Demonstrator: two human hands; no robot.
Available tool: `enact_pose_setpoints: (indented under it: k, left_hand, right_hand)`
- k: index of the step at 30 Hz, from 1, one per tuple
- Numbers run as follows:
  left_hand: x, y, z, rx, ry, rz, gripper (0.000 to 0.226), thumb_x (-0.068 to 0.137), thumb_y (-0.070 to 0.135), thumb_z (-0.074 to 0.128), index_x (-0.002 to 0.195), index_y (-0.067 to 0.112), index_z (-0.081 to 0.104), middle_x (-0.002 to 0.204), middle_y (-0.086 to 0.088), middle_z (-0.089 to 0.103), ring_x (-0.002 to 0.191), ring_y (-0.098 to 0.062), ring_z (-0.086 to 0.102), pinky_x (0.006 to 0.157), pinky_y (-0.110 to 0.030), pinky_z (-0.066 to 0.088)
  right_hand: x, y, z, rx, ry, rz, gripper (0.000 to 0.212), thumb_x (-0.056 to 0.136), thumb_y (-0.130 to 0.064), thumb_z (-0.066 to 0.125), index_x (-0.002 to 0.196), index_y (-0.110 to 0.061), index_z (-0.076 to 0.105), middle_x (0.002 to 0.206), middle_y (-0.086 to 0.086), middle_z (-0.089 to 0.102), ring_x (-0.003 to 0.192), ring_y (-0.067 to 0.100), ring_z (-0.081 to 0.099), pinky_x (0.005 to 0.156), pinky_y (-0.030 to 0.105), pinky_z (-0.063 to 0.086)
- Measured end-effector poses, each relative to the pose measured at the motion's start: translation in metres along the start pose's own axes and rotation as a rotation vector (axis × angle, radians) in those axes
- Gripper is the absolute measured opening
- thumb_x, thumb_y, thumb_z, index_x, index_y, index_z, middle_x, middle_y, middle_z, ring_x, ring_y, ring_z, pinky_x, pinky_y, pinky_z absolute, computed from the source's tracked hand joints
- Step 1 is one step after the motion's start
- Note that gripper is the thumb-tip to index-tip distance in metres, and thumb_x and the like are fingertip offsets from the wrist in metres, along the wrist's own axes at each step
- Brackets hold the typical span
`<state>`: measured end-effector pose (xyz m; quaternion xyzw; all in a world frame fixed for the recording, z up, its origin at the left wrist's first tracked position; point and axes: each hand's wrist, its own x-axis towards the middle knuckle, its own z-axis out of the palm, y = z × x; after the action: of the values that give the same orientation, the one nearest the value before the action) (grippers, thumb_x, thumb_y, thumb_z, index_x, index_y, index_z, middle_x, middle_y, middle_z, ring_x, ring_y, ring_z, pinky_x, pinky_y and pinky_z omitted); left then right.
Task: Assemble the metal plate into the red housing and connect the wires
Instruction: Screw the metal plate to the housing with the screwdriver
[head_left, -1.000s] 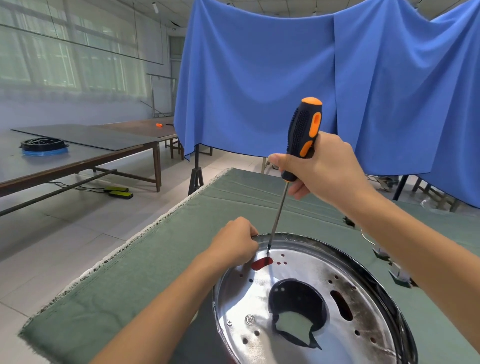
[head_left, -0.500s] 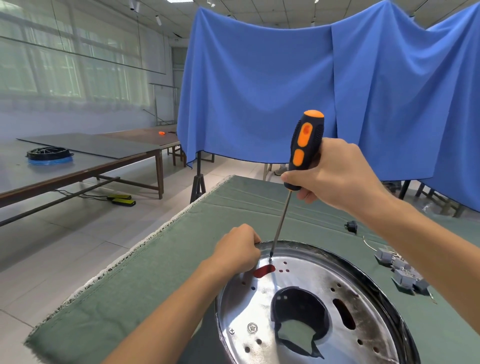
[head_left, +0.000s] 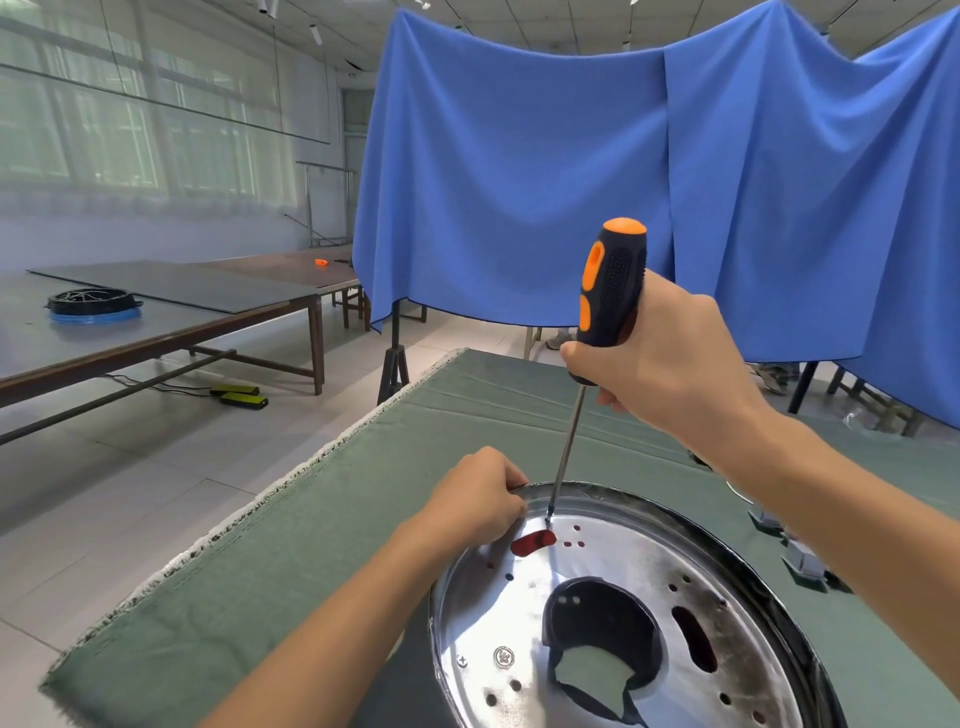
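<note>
A: Where is the metal plate (head_left: 597, 623)?

B: On the green cloth (head_left: 291, 561), near its front edge; red shows through the plate's slots (the housing under it, as far as I can tell).

A: And the hands?

B: The right hand (head_left: 670, 369) is wrapped around the black-and-orange handle of a screwdriver (head_left: 605, 312), which stands nearly upright with its tip on the plate's far rim. The left hand (head_left: 475, 501) sits curled at that same rim, just beside the tip, fingers pinched; what they hold is hidden.

A: Anything else near the plate?

B: Small grey parts (head_left: 802, 564) lie on the cloth to its right.
</note>
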<state>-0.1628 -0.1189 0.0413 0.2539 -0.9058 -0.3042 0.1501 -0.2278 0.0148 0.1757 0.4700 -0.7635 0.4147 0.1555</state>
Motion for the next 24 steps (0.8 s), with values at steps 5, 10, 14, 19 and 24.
enact_pose_setpoints:
  k: [5,10,14,19,24]
  left_hand:
    - [0.002,0.000,0.001,0.001,-0.001,0.005,0.040,0.078,-0.002,0.054,0.053,0.014,0.028,0.062,-0.009,0.022,0.064,-0.023,0.022,0.059,-0.031,0.021]
    - [0.000,-0.001,-0.001,0.011,0.010,-0.015,0.039,0.079,-0.004,0.054,0.053,0.014,0.029,0.063,-0.010,0.023,0.064,-0.023,0.022,0.058,-0.030,0.022]
    - [0.000,0.000,-0.001,0.010,0.003,-0.011,0.037,0.079,-0.005,0.052,0.055,0.013,0.030,0.065,-0.010,0.022,0.065,-0.022,0.021,0.059,-0.031,0.021]
    - [0.000,0.001,0.000,0.016,0.007,-0.019,0.032,0.078,-0.005,0.051,0.059,0.013,0.032,0.069,-0.012,0.022,0.068,-0.021,0.021,0.061,-0.033,0.019]
    - [0.001,0.000,0.001,-0.006,-0.005,-0.028,0.024,0.078,-0.004,0.051,0.062,0.010,0.041,0.069,-0.013,0.028,0.067,-0.020,0.025,0.061,-0.032,0.022]
  right_hand:
    - [-0.002,0.000,0.002,0.017,-0.016,-0.032,0.029,0.071,-0.021,0.070,0.072,-0.027,0.043,0.068,0.004,0.064,0.061,0.025,0.066,0.059,0.042,0.057]
    - [0.000,0.002,0.001,0.022,-0.011,-0.017,0.027,0.073,-0.019,0.071,0.073,-0.024,0.044,0.067,0.005,0.066,0.054,0.019,0.066,0.058,0.040,0.058]
    - [-0.001,0.002,0.002,0.017,-0.016,-0.026,0.028,0.074,-0.020,0.071,0.074,-0.025,0.044,0.068,0.004,0.066,0.053,0.019,0.066,0.058,0.040,0.058]
    - [0.006,0.005,-0.001,-0.022,-0.042,0.027,0.029,0.072,-0.031,0.076,0.073,-0.022,0.049,0.064,-0.001,0.066,0.046,0.012,0.065,0.059,0.036,0.058]
    - [0.007,0.018,-0.002,0.024,0.044,0.142,0.029,0.073,-0.030,0.073,0.078,-0.014,0.050,0.060,-0.004,0.066,0.046,0.015,0.065,0.053,0.034,0.057]
